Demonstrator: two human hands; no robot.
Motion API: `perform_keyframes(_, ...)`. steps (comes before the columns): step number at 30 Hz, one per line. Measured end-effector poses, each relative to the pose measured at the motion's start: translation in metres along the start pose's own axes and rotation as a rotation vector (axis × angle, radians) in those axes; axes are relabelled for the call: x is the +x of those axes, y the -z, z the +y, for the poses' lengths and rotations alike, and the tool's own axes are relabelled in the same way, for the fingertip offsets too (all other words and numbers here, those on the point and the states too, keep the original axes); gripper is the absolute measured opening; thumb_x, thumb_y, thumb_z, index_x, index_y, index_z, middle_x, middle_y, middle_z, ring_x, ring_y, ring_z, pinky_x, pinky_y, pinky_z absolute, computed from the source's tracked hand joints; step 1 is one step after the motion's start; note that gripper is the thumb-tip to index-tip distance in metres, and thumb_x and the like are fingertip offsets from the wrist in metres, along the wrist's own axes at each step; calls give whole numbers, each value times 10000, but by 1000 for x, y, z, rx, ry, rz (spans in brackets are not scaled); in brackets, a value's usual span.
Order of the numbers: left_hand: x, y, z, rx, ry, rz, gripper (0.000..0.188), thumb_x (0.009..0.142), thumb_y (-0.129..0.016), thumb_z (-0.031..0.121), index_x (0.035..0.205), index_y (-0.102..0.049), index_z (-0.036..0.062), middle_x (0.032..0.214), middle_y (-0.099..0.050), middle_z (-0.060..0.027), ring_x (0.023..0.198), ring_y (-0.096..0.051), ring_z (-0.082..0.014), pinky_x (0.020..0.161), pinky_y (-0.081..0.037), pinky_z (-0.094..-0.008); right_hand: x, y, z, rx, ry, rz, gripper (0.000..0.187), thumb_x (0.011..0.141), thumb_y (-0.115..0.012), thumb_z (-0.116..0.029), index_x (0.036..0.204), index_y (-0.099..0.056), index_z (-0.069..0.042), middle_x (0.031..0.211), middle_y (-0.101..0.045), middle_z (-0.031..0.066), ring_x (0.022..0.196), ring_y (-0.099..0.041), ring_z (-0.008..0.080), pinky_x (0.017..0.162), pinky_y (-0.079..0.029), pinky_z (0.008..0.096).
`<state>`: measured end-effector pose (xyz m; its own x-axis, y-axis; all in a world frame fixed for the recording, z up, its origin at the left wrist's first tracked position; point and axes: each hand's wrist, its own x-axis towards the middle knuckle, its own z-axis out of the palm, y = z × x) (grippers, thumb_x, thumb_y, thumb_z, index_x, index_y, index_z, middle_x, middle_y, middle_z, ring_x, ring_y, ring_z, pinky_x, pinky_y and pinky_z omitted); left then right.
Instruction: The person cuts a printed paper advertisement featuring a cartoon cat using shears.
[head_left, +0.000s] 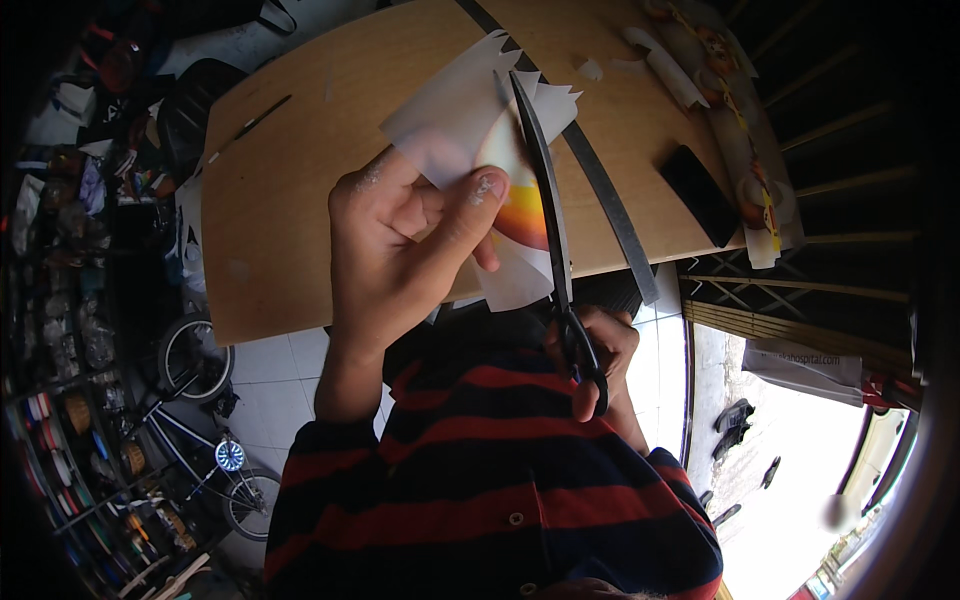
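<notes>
My left hand (395, 245) pinches a translucent plastic-like sheet (435, 110) between thumb and fingers, raised above the wooden table. Part of the sheet carries a yellow, orange and brown print, and its far edge is jagged. In my right hand (612, 345) are black-handled scissors (545, 170), with fingers through the handles close to my striped shirt. The long blades point away from me and lie along the right side of the print. One blade tip shows through the sheet, the other passes in front of it. White specks cling to my left thumb and knuckle.
On the wooden table (270, 230) lie a long dark flat strip (610, 200), a black phone (700, 195), a thin pen-like stick (250, 128), a curled offcut (668, 65) and a printed sheet (745, 180). A bicycle (228, 456) and crowded shelves (60, 430) stand left; a folding metal gate (800, 300) is right.
</notes>
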<state>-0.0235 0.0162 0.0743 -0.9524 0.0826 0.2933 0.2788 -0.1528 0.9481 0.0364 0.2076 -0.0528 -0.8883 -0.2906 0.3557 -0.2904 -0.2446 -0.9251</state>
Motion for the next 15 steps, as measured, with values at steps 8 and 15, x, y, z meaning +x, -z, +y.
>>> perform_keyframes(8, -3, 4, 0, 83, 16, -27, 100, 841, -571, 26, 825, -543, -69, 712, -615, -95, 521, -563, -76, 436, -438, -190, 2, -3, -3, 155, -20, 3, 793, 466, -664, -713, 770, -551, 10, 499, -496, -14, 392, -466, 47, 380, -336, 177)
perform_keyframes(15, -2, 3, 2, 95, 4, -42, 112, 840, -580, 40, 827, -549, -66, 713, -622, -102, 518, -564, -77, 438, -439, -188, -1, -2, -1, 98, -8, 22, 794, 479, -650, -715, 772, -548, 16, 489, -489, -18, 397, -469, 44, 379, -334, 173)
